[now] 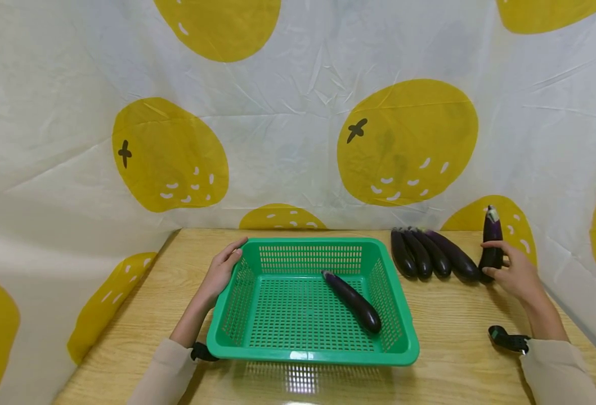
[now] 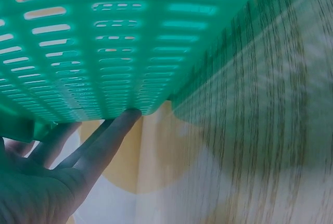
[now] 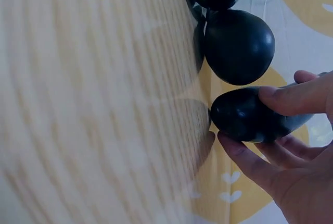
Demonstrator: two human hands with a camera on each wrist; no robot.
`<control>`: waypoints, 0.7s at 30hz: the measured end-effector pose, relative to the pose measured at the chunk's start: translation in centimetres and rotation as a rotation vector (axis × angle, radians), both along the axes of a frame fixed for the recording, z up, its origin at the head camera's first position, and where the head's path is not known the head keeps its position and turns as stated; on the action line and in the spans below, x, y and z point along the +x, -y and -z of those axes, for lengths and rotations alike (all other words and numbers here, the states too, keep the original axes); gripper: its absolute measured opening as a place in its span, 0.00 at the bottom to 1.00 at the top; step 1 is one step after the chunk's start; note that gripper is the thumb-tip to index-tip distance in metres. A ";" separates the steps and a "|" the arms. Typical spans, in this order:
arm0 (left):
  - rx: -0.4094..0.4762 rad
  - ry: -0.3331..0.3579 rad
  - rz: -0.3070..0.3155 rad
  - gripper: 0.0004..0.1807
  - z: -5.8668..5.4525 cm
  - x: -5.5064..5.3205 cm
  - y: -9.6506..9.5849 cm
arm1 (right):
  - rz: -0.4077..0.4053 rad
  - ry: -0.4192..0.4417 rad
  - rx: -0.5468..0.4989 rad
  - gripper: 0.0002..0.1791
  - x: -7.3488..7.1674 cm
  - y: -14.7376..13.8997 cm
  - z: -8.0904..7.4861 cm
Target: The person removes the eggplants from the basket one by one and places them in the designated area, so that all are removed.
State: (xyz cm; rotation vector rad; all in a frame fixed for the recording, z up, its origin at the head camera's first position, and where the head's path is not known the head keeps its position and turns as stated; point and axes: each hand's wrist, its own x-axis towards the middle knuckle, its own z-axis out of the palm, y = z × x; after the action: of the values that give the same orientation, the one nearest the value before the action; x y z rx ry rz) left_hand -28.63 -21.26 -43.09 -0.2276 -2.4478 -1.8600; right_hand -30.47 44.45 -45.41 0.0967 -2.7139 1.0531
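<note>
A green plastic basket (image 1: 310,355) with slotted walls is on the wooden table. At its left rim my left hand (image 1: 223,271) holds it; in the left wrist view the fingers (image 2: 104,148) lie along the slotted outer wall. One dark purple eggplant (image 1: 352,301) lies slanted on the basket's floor, in the right part. My right hand (image 1: 518,273) grips another eggplant (image 1: 491,233) between thumb and fingers, stem end up. Its rounded bottom (image 3: 237,114) is close to the tabletop. Just left of it, several more eggplants (image 1: 431,253) lie side by side.
The table (image 1: 455,349) has a pale wood grain. A white curtain (image 1: 298,163) printed with big yellow fruit hangs behind it and along both sides. Black straps (image 1: 507,339) are on the wrists, below light sleeves.
</note>
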 end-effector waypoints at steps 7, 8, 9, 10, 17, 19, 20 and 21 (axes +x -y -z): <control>0.009 0.010 -0.006 0.27 -0.1 0.0 0.0 | 0.032 0.015 0.040 0.30 0.1 0.0 0.0; 0.011 0.009 -0.005 0.28 -0.1 0.0 0.0 | 0.031 0.015 0.048 0.29 0.1 -0.1 0.0; 0.015 0.010 -0.004 0.28 -0.1 0.1 -0.1 | 0.032 0.016 0.059 0.28 0.1 -0.1 0.1; 0.017 0.010 -0.004 0.28 -0.1 0.1 -0.1 | 0.030 0.017 0.067 0.28 0.0 -0.1 0.1; 0.014 0.016 -0.006 0.28 0.0 0.1 0.0 | 0.007 0.009 0.103 0.30 -0.2 -0.3 0.3; 0.013 0.018 -0.006 0.28 0.0 0.1 -0.1 | 0.013 0.003 0.102 0.31 -0.3 -0.4 0.4; 0.012 0.019 -0.004 0.27 0.0 0.1 -0.1 | 0.014 0.004 0.097 0.32 -0.2 -0.4 0.4; 0.011 0.020 -0.004 0.27 0.0 0.1 -0.1 | 0.016 0.004 0.093 0.32 -0.2 -0.4 0.5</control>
State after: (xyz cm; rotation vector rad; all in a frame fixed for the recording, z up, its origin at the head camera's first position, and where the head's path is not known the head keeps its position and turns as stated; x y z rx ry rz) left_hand -28.54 -21.19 -43.04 -0.2051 -2.4488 -1.8825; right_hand -30.68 44.83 -45.90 0.0882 -2.7617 0.9241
